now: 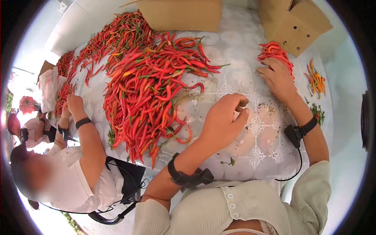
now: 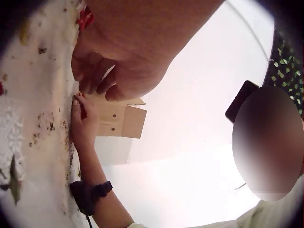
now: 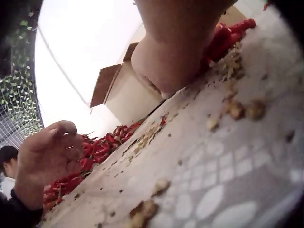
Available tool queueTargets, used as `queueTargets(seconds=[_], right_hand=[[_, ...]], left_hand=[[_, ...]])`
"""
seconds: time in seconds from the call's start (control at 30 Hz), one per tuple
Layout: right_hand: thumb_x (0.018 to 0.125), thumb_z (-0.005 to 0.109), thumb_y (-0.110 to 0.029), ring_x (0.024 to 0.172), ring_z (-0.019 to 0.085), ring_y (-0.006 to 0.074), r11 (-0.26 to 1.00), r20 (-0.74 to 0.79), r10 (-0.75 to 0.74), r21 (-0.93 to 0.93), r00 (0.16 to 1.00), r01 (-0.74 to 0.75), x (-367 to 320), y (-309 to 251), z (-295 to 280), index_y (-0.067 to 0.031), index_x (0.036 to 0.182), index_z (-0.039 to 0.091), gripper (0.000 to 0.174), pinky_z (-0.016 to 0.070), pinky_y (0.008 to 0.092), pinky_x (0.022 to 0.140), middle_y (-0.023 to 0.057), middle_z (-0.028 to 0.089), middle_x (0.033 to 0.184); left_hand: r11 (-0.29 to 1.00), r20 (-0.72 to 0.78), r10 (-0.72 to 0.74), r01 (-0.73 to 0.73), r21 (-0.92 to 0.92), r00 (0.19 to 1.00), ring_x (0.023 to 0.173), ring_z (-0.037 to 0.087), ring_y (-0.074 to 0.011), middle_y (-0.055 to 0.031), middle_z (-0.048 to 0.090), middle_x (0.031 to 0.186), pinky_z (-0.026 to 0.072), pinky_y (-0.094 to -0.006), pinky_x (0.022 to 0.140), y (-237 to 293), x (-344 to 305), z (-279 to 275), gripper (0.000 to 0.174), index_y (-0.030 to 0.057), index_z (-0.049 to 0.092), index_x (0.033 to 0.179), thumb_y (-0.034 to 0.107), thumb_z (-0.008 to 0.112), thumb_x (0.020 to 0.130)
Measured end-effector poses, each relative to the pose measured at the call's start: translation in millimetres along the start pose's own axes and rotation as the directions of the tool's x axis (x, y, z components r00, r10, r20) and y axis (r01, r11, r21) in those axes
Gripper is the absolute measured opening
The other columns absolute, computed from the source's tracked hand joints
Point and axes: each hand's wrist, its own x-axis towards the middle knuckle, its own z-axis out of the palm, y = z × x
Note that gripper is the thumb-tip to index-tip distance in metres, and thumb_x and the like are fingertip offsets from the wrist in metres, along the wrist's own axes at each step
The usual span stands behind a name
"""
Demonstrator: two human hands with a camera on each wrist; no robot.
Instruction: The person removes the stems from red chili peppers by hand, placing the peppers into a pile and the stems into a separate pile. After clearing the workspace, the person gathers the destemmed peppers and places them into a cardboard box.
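A big heap of red chilies (image 1: 145, 90) spreads over the patterned tablecloth (image 1: 254, 133). Just right of it, the left hand (image 1: 225, 121) hovers with bent, relaxed fingers and nothing visible in them; the right wrist view also shows this left hand (image 3: 50, 154) beside the heap. At the far right, the right hand (image 1: 279, 78) rests on a small pile of red chilies (image 1: 274, 51), fingers loosely bent over its near edge. In the left wrist view the right hand (image 2: 85, 124) lies against that pile; whether it grips a chili is hidden.
Cardboard boxes (image 1: 182, 15) (image 1: 291, 25) stand at the back. Orange chilies (image 1: 315, 78) and green stems (image 1: 317, 114) lie at the right edge. Debris (image 1: 270, 109) dots the cloth between the hands. Another person (image 1: 72, 172) works at the left.
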Motion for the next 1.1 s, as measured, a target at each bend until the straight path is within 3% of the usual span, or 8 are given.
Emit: queueTargets(seconds=[0.17,0.23,0.33,0.47,0.57,0.67,0.93,1.1], right_hand=[[0.076,0.07,-0.011,0.107,0.055,0.0335,0.995,-0.049,-0.008,0.102,0.999,0.013,-5.1,-36.2,-31.5,-0.0107,0.102,0.064,0.028,0.044,0.0421,0.09,0.0129,0.059,0.111],[0.075,0.072,-0.011,0.106,0.056,0.0335,0.993,-0.031,0.011,0.114,0.999,-0.008,-10.3,-60.6,-48.7,-0.0103,0.105,0.064,0.03,0.044,0.0419,0.09,0.0133,0.059,0.112],[0.077,0.071,-0.012,0.106,0.056,0.0335,0.982,0.004,0.082,0.17,0.997,-0.081,-19.5,-85.7,-68.1,-0.0089,0.108,0.063,0.032,0.0444,0.0415,0.09,0.0142,0.058,0.113],[0.08,0.069,-0.011,0.106,0.056,0.0343,0.911,0.039,0.258,0.323,0.965,-0.256,-31.8,-96.9,-62.9,-0.0062,0.11,0.062,0.032,0.0458,0.0406,0.09,0.0158,0.058,0.114],[0.082,0.068,-0.01,0.104,0.057,0.0351,0.853,0.036,0.316,0.426,0.948,-0.301,-34.8,-100.0,-53.9,-0.0044,0.111,0.062,0.03,0.0467,0.0396,0.089,0.0168,0.058,0.113],[0.083,0.067,-0.011,0.102,0.058,0.0352,0.817,0.049,0.341,0.479,0.939,-0.321,-33.4,-103.1,-55.9,-0.0037,0.11,0.062,0.029,0.047,0.0395,0.089,0.0171,0.058,0.112],[0.084,0.067,-0.011,0.1,0.059,0.0327,0.784,0.073,0.312,0.543,0.947,-0.3,-34.2,-104.6,-50.0,-0.0046,0.108,0.063,0.025,0.0479,0.0375,0.087,0.0155,0.059,0.109],[0.083,0.067,-0.011,0.099,0.059,0.0335,0.799,0.104,0.26,0.535,0.96,-0.274,-33.3,-108.1,-49.9,-0.0051,0.108,0.062,0.026,0.0487,0.0381,0.085,0.0156,0.059,0.108]], left_hand=[[0.89,-0.155,0.361,-0.291,0.351,0.92,0.098,0.06,-0.0281,-0.0146,0.062,0.105,0.0484,-0.0372,0.084,10.7,-3.4,-24.8,0.029,0.0012,0.061,0.108,0.013,0.067,0.082],[0.818,-0.221,0.423,-0.265,0.511,0.879,0.102,0.056,-0.0339,-0.016,0.061,0.104,0.0441,-0.0423,0.09,17.4,-13.6,-53.6,0.032,0.0011,0.06,0.107,0.011,0.068,0.078],[0.764,-0.409,0.348,-0.002,0.646,0.844,0.1,0.056,-0.033,-0.0142,0.062,0.101,0.0422,-0.0434,0.092,19.2,-44.7,-97.5,0.033,0.0021,0.062,0.105,0.014,0.072,0.076],[0.572,-0.608,0.218,0.405,0.713,0.763,0.112,0.05,-0.0367,-0.0193,0.054,0.12,0.0389,-0.0469,0.097,1.7,-91.3,-130.1,0.052,0.0027,0.056,0.121,0.025,0.074,0.077],[0.602,-0.625,0.146,0.433,0.671,0.767,0.119,0.046,-0.0393,-0.0221,0.047,0.129,0.0344,-0.0471,0.104,-33.5,-102.5,-132.8,0.07,0.0017,0.046,0.134,0.035,0.074,0.079],[0.515,-0.575,0.166,0.427,0.743,0.801,0.123,0.043,-0.0419,-0.0246,0.042,0.133,0.0341,-0.0478,0.105,-28.9,-91.9,-117.5,0.081,0.0036,0.042,0.139,0.039,0.076,0.076],[0.595,-0.532,0.197,0.33,0.732,0.824,0.117,0.046,-0.0397,-0.0231,0.044,0.129,0.0382,-0.0487,0.098,-26.9,-73.6,-100.1,0.075,0.009,0.051,0.133,0.032,0.081,0.068],[0.534,-0.393,0.263,0.206,0.82,0.881,0.117,0.047,-0.0375,-0.0185,0.046,0.13,0.038,-0.0454,0.1,-20.3,-62.6,-83.7,0.069,0.0107,0.055,0.129,0.025,0.08,0.066]])
